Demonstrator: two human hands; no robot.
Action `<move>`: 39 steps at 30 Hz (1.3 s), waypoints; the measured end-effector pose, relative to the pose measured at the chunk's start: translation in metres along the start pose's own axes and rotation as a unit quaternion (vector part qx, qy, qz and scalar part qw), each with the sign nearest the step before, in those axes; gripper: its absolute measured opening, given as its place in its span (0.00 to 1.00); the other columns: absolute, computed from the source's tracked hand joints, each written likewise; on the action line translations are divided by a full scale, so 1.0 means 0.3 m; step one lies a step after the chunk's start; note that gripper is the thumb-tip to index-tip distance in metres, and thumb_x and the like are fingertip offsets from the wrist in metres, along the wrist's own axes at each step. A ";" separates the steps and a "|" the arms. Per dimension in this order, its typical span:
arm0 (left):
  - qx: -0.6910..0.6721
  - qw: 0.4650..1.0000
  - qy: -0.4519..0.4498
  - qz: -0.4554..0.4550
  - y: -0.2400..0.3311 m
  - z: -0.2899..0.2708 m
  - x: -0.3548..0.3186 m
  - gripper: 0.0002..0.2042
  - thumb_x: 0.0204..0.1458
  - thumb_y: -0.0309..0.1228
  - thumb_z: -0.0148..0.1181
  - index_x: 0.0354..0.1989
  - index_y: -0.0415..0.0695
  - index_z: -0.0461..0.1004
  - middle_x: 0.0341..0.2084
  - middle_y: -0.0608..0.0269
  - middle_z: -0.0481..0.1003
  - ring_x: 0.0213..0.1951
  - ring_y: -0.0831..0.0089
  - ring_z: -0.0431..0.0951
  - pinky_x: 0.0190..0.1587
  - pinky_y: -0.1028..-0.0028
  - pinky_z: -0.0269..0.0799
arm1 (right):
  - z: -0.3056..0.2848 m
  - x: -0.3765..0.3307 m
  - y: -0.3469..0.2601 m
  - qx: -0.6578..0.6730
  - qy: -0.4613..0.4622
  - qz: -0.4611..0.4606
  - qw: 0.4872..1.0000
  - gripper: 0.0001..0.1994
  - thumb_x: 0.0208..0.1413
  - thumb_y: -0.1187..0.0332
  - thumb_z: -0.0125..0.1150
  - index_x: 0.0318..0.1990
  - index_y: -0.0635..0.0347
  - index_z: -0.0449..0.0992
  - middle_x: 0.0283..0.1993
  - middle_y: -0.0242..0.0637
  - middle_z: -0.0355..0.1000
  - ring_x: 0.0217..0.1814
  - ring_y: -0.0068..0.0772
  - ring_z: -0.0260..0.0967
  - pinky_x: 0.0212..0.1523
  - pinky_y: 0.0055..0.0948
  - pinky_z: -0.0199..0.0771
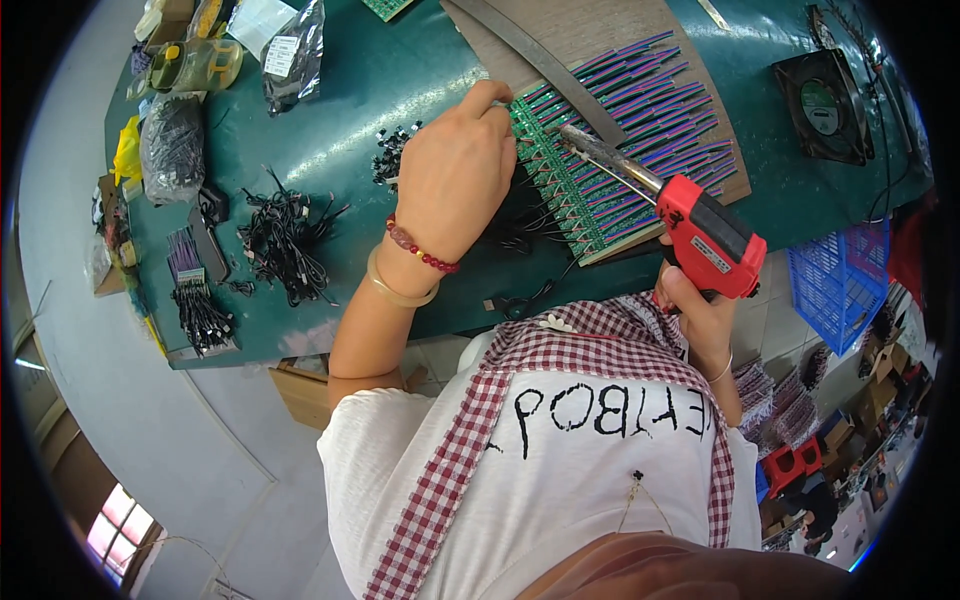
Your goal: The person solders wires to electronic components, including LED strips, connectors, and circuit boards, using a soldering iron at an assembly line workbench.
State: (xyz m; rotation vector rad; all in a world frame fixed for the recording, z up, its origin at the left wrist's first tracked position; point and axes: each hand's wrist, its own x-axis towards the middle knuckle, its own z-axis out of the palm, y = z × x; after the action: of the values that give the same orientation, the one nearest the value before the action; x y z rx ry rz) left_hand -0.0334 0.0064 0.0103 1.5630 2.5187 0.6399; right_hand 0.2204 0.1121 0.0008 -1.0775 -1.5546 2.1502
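Observation:
My left hand (455,175) rests on the near edge of a green circuit board strip (570,185), fingertips pressed against it; whether it pinches a part I cannot tell. Rows of purple and green wired components (655,95) fan out from the board onto a brown wooden board (600,30). My right hand (700,310) grips a red soldering gun (710,240) by its handle. The gun's metal tip (575,132) lies on the green board just right of my left fingers.
The green table (340,110) holds piles of black wired parts (285,235), plastic bags of parts (175,145) at the left, and a black fan (822,105) at the right. A blue plastic basket (840,280) stands beside the table's right edge.

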 end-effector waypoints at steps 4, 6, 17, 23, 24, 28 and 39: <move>0.002 1.000 -0.002 0.000 0.001 -0.002 0.000 0.05 0.44 0.24 0.54 0.20 0.38 0.68 0.41 0.68 0.73 0.22 0.60 0.72 0.26 0.66 0.68 | 0.001 0.000 -0.001 0.000 0.001 -0.005 1.000 0.16 0.48 0.76 0.61 0.47 0.64 0.71 0.27 0.26 0.67 0.22 0.14 0.61 0.22 0.16 0.61; 0.001 1.000 0.001 0.001 -0.001 0.001 -0.001 0.04 0.44 0.24 0.54 0.21 0.38 0.68 0.40 0.68 0.73 0.22 0.60 0.72 0.26 0.66 0.68 | -0.001 0.000 0.000 -0.004 -0.006 -0.012 1.000 0.17 0.48 0.76 0.61 0.47 0.64 0.71 0.28 0.26 0.68 0.22 0.14 0.61 0.23 0.16 0.61; 0.003 1.000 -0.026 0.000 0.006 -0.011 -0.010 0.03 0.45 0.26 0.54 0.24 0.41 0.68 0.41 0.66 0.71 0.25 0.60 0.74 0.27 0.66 0.69 | -0.009 -0.002 0.009 0.000 -0.004 0.003 1.000 0.17 0.47 0.76 0.62 0.47 0.64 0.71 0.34 0.30 0.70 0.24 0.15 0.63 0.24 0.16 0.63; 0.007 1.000 -0.010 -0.001 0.018 0.006 -0.016 0.03 0.43 0.25 0.55 0.25 0.41 0.67 0.41 0.64 0.70 0.24 0.60 0.74 0.26 0.66 0.70 | -0.009 -0.006 0.013 -0.007 -0.003 -0.005 1.000 0.17 0.47 0.76 0.62 0.46 0.65 0.70 0.35 0.31 0.71 0.25 0.15 0.63 0.24 0.16 0.64; 0.004 1.000 -0.004 -0.006 0.017 0.010 -0.018 0.03 0.43 0.25 0.55 0.24 0.41 0.67 0.41 0.64 0.70 0.24 0.61 0.73 0.25 0.66 0.70 | -0.007 -0.007 0.012 -0.005 0.002 -0.007 1.000 0.17 0.47 0.76 0.62 0.46 0.65 0.70 0.36 0.31 0.71 0.25 0.15 0.63 0.25 0.17 0.64; -0.001 1.000 0.015 -0.025 0.029 0.019 -0.023 0.04 0.41 0.24 0.55 0.23 0.40 0.67 0.40 0.63 0.71 0.23 0.61 0.73 0.24 0.67 0.70 | -0.014 -0.009 0.012 -0.016 -0.006 0.002 1.000 0.17 0.47 0.75 0.62 0.47 0.64 0.70 0.37 0.32 0.71 0.26 0.15 0.64 0.25 0.17 0.64; 0.013 0.999 0.039 -0.031 0.037 0.041 -0.033 0.04 0.41 0.24 0.56 0.22 0.41 0.67 0.41 0.64 0.71 0.22 0.63 0.73 0.23 0.68 0.70 | -0.017 -0.010 0.017 -0.025 0.001 0.010 1.000 0.17 0.47 0.75 0.64 0.46 0.64 0.71 0.37 0.31 0.71 0.29 0.16 0.65 0.27 0.17 0.66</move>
State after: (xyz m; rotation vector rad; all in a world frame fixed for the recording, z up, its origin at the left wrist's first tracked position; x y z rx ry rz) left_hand -0.0158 0.0056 0.0023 1.4883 2.6315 0.6763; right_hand 0.2271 0.1118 -0.0034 -1.1141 -1.6108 2.1326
